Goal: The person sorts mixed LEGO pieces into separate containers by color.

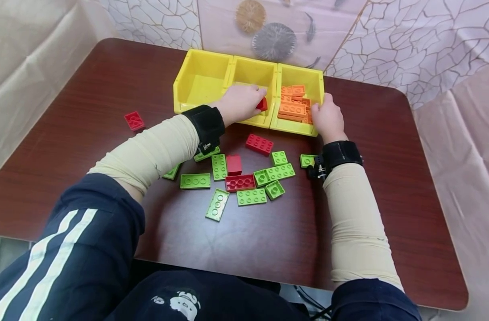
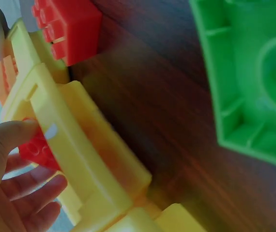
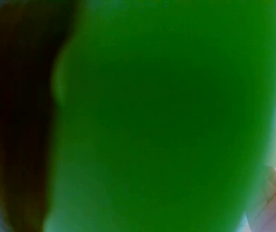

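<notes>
My left hand (image 1: 242,103) reaches into the middle compartment of a yellow three-part bin (image 1: 294,128). Thumb and fingers pinch a red toy building brick (image 2: 38,149), tilted near the compartment's front wall. At the bin's right end, my right hand (image 1: 329,119) grips the side wall, its thumb on the inner side. Beside that thumb, orange bricks (image 1: 292,109) are piled in the right compartment. Under the right wrist lies a green brick (image 1: 307,161); blurred green fills most of the right wrist view, with only part of the hand at its lower right corner.
Several green bricks (image 1: 251,197) and a few red bricks (image 1: 259,144) lie scattered on the brown table (image 1: 268,240) before the bin. Another red brick (image 1: 134,121) sits apart on the left. A patterned cloth (image 1: 349,40) hangs behind the bin.
</notes>
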`<move>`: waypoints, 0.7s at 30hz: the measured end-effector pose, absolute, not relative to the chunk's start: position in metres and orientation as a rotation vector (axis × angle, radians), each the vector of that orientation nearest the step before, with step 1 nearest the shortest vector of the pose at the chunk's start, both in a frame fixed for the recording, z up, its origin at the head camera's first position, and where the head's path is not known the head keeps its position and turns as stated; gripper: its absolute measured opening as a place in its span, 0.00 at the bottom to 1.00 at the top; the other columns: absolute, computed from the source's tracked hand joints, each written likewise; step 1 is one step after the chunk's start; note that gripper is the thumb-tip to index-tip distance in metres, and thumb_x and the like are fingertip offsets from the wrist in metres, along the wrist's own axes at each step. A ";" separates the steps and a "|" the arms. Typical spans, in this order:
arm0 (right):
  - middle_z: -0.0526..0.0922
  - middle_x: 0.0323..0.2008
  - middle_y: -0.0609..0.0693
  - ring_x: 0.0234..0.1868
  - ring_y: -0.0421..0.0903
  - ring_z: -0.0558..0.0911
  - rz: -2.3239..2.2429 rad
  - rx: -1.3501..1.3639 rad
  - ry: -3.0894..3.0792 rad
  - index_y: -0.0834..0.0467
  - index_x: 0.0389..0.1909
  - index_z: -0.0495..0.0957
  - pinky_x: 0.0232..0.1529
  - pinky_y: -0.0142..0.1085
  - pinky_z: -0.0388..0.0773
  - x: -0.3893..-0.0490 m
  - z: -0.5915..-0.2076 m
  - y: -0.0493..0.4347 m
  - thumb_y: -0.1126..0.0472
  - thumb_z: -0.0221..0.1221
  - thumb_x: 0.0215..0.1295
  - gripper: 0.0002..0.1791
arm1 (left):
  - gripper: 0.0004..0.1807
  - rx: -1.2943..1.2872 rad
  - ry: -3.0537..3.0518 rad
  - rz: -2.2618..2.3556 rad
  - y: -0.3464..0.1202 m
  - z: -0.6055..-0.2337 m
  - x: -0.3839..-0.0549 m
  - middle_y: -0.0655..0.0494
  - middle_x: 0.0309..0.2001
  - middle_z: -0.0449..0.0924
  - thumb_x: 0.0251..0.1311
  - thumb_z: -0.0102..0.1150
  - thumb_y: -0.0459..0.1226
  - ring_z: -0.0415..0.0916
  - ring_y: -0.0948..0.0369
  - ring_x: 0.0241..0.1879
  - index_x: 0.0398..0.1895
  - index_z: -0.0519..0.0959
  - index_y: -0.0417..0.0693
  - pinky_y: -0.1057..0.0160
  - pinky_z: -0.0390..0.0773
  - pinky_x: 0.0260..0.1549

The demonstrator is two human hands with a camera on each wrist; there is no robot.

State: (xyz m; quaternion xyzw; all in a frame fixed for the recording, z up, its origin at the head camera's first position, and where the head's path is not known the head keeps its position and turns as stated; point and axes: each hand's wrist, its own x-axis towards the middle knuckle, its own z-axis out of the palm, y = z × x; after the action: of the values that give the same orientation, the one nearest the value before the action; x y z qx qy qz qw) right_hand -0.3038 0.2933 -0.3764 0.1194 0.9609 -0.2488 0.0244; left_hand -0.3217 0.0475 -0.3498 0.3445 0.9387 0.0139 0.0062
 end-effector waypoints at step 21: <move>0.71 0.56 0.62 0.50 0.57 0.73 -0.787 0.386 2.963 0.55 0.71 0.47 0.49 0.49 0.69 -0.303 -0.375 0.292 0.50 0.34 0.71 0.30 | 0.22 1.096 2.825 0.133 0.044 -0.369 -0.322 0.46 0.46 0.72 0.69 0.37 0.47 0.72 0.50 0.48 0.48 0.74 0.41 0.50 0.71 0.46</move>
State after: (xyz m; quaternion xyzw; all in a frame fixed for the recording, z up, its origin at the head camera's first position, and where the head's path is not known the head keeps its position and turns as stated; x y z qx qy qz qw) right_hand -0.3035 0.2919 -0.3752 0.1248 0.9586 -0.2546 0.0257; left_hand -0.3223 0.0445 -0.3687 0.3609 0.9300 0.0437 0.0541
